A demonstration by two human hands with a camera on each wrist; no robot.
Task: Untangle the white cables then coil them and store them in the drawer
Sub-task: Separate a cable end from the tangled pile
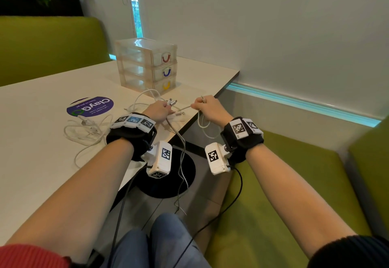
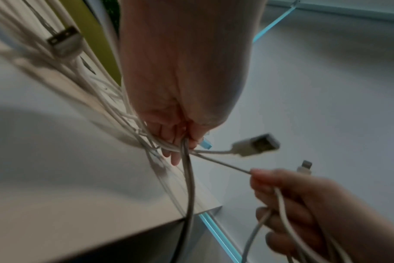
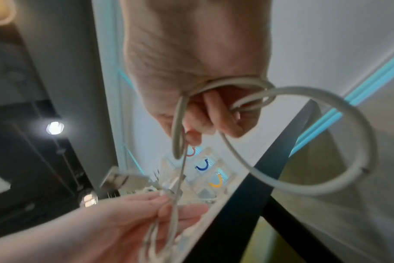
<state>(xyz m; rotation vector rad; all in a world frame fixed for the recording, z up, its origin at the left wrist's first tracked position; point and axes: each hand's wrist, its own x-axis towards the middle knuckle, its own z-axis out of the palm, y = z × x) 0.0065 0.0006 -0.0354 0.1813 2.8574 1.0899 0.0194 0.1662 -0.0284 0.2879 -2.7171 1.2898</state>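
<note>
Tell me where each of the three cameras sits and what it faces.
Head: worn up high, looks down at the table, drawer unit, both forearms and hands.
Left wrist: looks along the left hand gripping white cables.
Right wrist: looks along the right hand holding a cable loop.
Shared: each wrist view shows the other hand too.

Counts, head view. Drawer unit [image 1: 146, 65], centre frame: one, with three drawers. Drawer handles: three, being one red [image 1: 166, 57], one blue [image 1: 167, 72], one yellow [image 1: 167, 85]. Hands: two, left hand [image 1: 156, 110] and right hand [image 1: 208, 107], mid-frame. Round purple sticker [image 1: 90, 106], left of centre: one. White cables [image 1: 88, 129]: several, tangled; exact number cannot be told.
</note>
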